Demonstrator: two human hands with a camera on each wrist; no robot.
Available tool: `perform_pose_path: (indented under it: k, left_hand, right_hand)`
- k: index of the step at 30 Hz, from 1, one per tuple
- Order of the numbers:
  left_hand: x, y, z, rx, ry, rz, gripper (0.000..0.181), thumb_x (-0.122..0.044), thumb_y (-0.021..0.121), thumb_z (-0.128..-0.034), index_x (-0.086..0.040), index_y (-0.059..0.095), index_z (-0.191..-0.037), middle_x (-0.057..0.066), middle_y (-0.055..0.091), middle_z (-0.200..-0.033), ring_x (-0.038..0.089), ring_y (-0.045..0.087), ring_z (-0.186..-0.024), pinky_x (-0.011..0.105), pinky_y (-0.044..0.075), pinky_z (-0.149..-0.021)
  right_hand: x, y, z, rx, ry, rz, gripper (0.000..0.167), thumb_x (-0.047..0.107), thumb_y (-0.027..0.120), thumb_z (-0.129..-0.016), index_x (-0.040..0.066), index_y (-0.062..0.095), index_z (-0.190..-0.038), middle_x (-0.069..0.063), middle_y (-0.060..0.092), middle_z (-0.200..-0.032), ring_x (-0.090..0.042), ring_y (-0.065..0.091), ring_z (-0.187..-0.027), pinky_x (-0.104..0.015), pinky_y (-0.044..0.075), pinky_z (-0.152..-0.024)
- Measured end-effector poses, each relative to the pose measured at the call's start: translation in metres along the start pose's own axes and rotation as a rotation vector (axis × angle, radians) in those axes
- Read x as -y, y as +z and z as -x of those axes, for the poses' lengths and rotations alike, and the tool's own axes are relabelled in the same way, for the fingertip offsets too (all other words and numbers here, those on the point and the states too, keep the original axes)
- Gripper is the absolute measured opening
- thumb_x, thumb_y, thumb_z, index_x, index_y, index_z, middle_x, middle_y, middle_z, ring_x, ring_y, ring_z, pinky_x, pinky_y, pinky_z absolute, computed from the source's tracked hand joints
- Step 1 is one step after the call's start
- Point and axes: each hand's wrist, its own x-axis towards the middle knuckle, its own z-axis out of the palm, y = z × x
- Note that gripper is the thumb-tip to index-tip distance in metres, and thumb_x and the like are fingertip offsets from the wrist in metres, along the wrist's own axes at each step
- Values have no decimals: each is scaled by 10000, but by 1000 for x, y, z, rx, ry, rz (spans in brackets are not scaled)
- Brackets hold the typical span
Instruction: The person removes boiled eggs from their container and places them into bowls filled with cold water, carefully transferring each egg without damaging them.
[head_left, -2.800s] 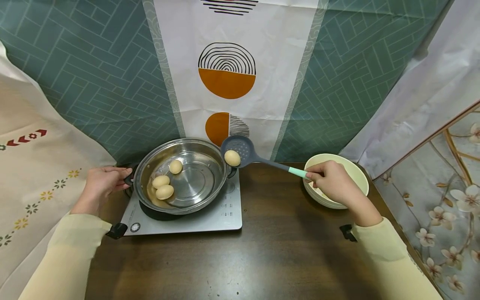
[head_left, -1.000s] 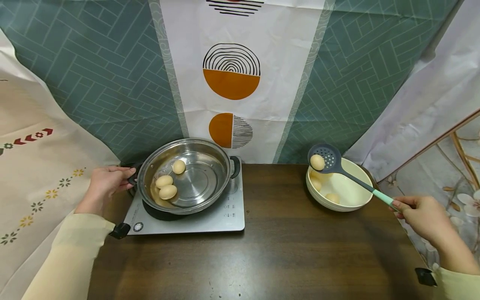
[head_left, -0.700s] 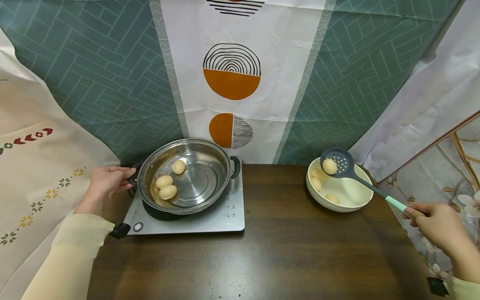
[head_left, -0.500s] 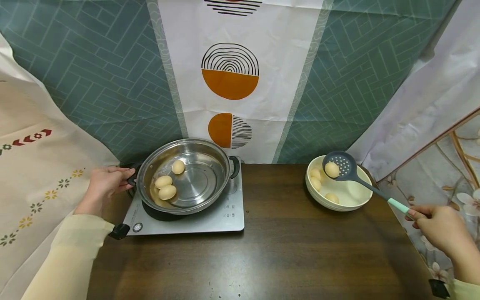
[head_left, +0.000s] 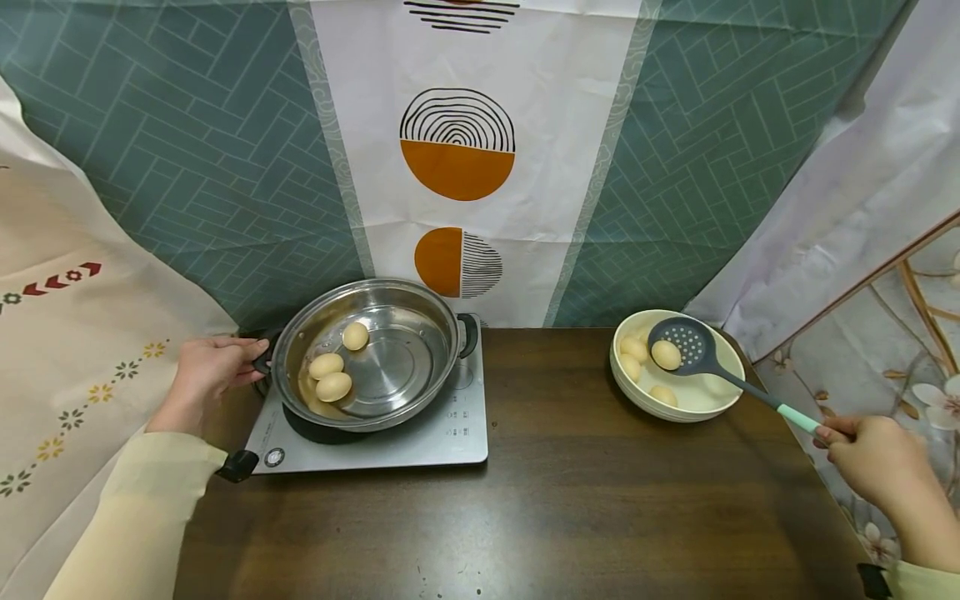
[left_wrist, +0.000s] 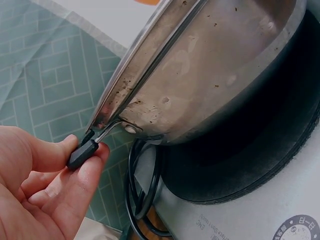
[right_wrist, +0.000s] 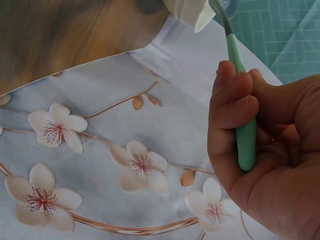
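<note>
Just left of the pan (head_left: 401,358), pinching its black side handle (left_wrist: 82,154) with the left hand (head_left: 213,367), thumb above and fingers below, drawn together round it just as in the earlier frames. Below that handle, a looped black cable (left_wrist: 142,195). In the pan, toward its left side, three eggs (head_left: 333,387), two side by side and one behind them, unchanged from before. Under the pan, a silver cooker (head_left: 405,454) on the brown bench (head_left: 540,467). Well right of the pan, also on the bench, a cream bowl (head_left: 705,398) with three more eggs (head_left: 663,396) inside, two together on the side toward the pan. Within the bowl's rim, the grey slotted skimmer (head_left: 701,360), carried over from the pan's right rim since the earliest frame and a little further in than half a second ago. On its head, at the edge toward the pan, a single egg (head_left: 666,355). Cannot tell of any contact between skimmer head and bowl floor. Farthest right of the pan, gripping the skimmer's mint end with the right hand (head_left: 877,454), fingers curled round it; previously over the bowl, now beyond its far side.
</note>
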Motion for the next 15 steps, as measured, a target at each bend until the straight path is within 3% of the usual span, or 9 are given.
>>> perform_pose_path:
  k: [7,12,15]
  left_hand:
    - [-1,0,2,7,-4,33,83,-244,682,-859,-173,658,-824,-117,625,-691,36,629,-630,235,603,-644]
    - [0,-1,2,19,4,46,84,-233,673,-866,-210,665,-786,-121,631,-694,34,632,-637,232,602,-646]
    - [1,-1,1,15,5,54,90,-228,683,-859,-217,666,-771,-116,633,-684,37,630,-622,235,602,-630]
  right_hand:
    - [6,-3,0,-49,3,53,433,285,547,-944,-100,599,-1133,-254,678,-904,-280,496,-574,-325,316,-474]
    - [5,-2,-1,-73,8,87,422,272,576,-928,-95,594,-1135,-328,619,-1006,-551,510,-795,-553,401,-629]
    - [4,0,-2,-78,9,90,439,290,579,-925,-90,590,-1145,-348,598,-1027,-588,477,-837,-603,397,-658]
